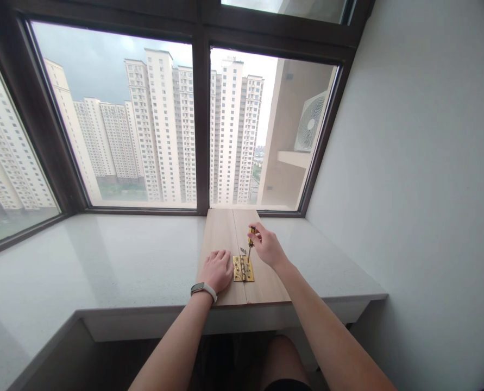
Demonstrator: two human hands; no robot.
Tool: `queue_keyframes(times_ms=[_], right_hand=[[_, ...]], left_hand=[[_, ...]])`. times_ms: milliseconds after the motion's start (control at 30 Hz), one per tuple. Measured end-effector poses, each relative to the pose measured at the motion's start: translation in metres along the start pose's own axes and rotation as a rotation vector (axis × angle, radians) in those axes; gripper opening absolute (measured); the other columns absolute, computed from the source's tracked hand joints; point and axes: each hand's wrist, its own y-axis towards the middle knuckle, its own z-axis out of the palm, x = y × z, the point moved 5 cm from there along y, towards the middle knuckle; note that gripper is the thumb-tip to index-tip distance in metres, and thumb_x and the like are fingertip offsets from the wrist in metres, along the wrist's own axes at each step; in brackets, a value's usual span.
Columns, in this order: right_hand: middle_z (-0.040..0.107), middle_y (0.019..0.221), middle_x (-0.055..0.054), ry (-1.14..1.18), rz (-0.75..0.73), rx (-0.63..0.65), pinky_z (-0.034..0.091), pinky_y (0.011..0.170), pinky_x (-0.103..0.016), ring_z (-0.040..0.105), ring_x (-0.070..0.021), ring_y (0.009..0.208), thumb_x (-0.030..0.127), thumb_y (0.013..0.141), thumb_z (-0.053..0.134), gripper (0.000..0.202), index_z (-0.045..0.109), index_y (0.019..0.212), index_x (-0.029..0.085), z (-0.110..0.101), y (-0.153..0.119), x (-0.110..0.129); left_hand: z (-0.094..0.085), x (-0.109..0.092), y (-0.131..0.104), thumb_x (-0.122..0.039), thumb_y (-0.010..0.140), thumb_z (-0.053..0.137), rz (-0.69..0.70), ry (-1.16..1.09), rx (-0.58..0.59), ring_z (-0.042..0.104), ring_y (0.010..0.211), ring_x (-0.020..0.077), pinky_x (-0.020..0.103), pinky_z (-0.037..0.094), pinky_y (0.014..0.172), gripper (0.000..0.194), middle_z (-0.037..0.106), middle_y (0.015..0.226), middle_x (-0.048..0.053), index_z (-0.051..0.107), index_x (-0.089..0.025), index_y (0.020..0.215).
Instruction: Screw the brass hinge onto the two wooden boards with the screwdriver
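A brass hinge (238, 269) lies unfolded across the seam between two wooden boards (222, 231). My right hand (267, 247) is closed round the yellow and black handle of a screwdriver (251, 237). Its shaft points down, and the tip meets the upper part of the hinge's right leaf. Several small screws (243, 251) rest on the wood just above the hinge. Flat on the left board, fingers stretched out, is my left hand (218, 270), close beside the hinge's left edge. It holds nothing.
The boards lie on a white windowsill counter (144, 260) whose front edge (152, 309) faces me. Dark window frames (202, 130) rise behind it. A pale wall (421, 163) bounds the right side. My knee (284, 358) is below the counter.
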Motion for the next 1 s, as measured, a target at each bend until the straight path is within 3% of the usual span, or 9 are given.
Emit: queue_keyframes(times_ms=[200,300,500,633,700,833,1000], right_hand=[[0.068,0.076,0.001,-0.164,0.005,-0.066,0.049,0.067,-0.029,0.064,-0.019,0.067,0.039,0.09,0.069,0.015,0.063,0.093,0.025,-0.01,0.004,0.005],[0.07,0.08,0.001,-0.147,-0.042,-0.001,0.048,0.068,-0.029,0.062,-0.0173,0.066,0.032,0.093,0.065,0.012,0.065,0.103,0.025,-0.009,0.005,0.011],[0.075,0.101,-0.005,-0.192,-0.074,0.143,0.049,0.08,-0.03,0.068,-0.0186,0.084,0.019,0.097,0.055,0.021,0.071,0.109,0.023,-0.012,0.006,0.02],[0.074,0.086,-0.004,-0.251,-0.029,0.231,0.046,0.07,-0.028,0.066,-0.0181,0.074,0.017,0.096,0.055,0.019,0.072,0.103,0.023,-0.019,0.009,0.024],[0.072,0.078,-0.003,-0.308,-0.037,0.211,0.043,0.066,-0.028,0.063,-0.0184,0.068,0.023,0.092,0.063,0.008,0.071,0.09,0.023,-0.023,0.011,0.028],[0.063,0.063,-0.002,-0.415,-0.024,0.12,0.036,0.059,-0.028,0.055,-0.0176,0.061,0.035,0.084,0.073,0.028,0.059,0.063,0.023,-0.03,0.012,0.029],[0.064,0.068,0.001,-0.34,0.009,0.125,0.037,0.06,-0.026,0.056,-0.0161,0.063,0.023,0.083,0.066,0.007,0.062,0.077,0.022,-0.028,0.009,0.022]], left_hand=[[0.0,0.001,0.0,-0.047,0.105,0.038,0.0,-0.003,-0.01,0.04,0.143,0.0302,0.046,0.035,0.116,0.049,0.052,0.155,0.006,0.051,-0.031,0.149],[-0.002,0.0,-0.001,-0.047,0.105,0.037,0.001,-0.006,-0.005,0.04,0.143,0.0302,0.047,0.035,0.116,0.05,0.052,0.155,0.006,0.051,-0.03,0.149],[-0.004,-0.001,-0.001,-0.046,0.105,0.037,-0.011,-0.014,0.015,0.039,0.144,0.0299,0.047,0.034,0.117,0.051,0.052,0.156,0.006,0.05,-0.031,0.152],[-0.002,0.0,-0.001,-0.047,0.105,0.036,-0.003,-0.016,0.008,0.039,0.144,0.0298,0.047,0.034,0.117,0.051,0.051,0.157,0.006,0.05,-0.03,0.151],[-0.001,0.0,-0.001,-0.047,0.105,0.037,0.001,-0.012,-0.002,0.039,0.144,0.0299,0.047,0.035,0.117,0.051,0.052,0.156,0.007,0.051,-0.029,0.151],[-0.001,0.0,-0.001,-0.045,0.104,0.039,-0.003,-0.003,-0.011,0.039,0.144,0.0302,0.047,0.033,0.118,0.05,0.053,0.155,0.006,0.052,-0.03,0.15],[-0.001,0.0,-0.001,-0.044,0.104,0.039,0.004,-0.004,-0.017,0.04,0.143,0.0301,0.047,0.034,0.117,0.05,0.054,0.155,0.007,0.053,-0.029,0.149]])
